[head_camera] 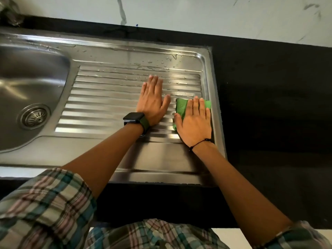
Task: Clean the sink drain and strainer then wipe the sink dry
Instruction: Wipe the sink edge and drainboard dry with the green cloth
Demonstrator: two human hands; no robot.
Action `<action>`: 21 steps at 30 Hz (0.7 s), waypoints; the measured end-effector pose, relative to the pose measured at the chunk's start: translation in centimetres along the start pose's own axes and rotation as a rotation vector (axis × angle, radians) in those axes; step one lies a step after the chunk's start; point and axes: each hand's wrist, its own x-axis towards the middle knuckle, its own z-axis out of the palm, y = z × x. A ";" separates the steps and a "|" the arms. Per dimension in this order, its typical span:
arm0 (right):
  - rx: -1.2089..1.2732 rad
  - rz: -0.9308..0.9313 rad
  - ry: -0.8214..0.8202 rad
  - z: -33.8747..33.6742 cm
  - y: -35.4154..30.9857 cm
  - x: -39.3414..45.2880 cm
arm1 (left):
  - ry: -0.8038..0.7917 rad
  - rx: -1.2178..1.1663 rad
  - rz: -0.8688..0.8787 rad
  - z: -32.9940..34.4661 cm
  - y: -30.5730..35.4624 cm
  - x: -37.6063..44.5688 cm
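A steel sink (pixel 32 72) fills the left side, with its round drain strainer (pixel 34 116) seated in the bowl's bottom. To its right lies the ribbed drainboard (pixel 107 97). My left hand (pixel 152 101) rests flat on the ribs, fingers together, holding nothing, a black watch on its wrist. My right hand (pixel 195 121) presses flat on a green cloth (pixel 181 106) at the drainboard's right end, near the raised rim. Water drops (pixel 158 63) sit on the far part of the drainboard, beyond both hands.
A black countertop (pixel 269 105) surrounds the sink on the right and front. A white marbled wall (pixel 197 13) rises behind. A dim metal object (pixel 9 9) shows at the far left corner.
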 end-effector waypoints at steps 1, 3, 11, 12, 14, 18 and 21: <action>0.000 0.009 -0.004 0.0 -0.1 0.8 | 0.002 0.023 0.000 0.3 0.1 0.7; 0.015 0.027 0.005 0.0 -0.3 2.2 | 0.021 0.069 0.014 0.4 0.0 1.3; 0.025 0.075 -0.033 -0.9 -1.0 9.3 | 0.042 0.112 -0.035 1.0 -0.4 1.5; 0.025 0.067 -0.037 -1.0 -1.1 9.6 | 0.039 0.112 -0.032 0.8 -0.3 1.5; 0.027 0.045 -0.051 -1.3 -0.9 9.6 | 0.035 0.108 -0.028 0.6 -0.3 1.3; 0.056 -0.068 -0.103 -1.5 0.3 7.7 | 0.035 0.103 -0.034 0.1 -0.8 0.7; 0.066 -0.151 -0.121 -1.2 1.6 5.0 | 0.004 0.115 -0.037 -0.5 -1.5 0.2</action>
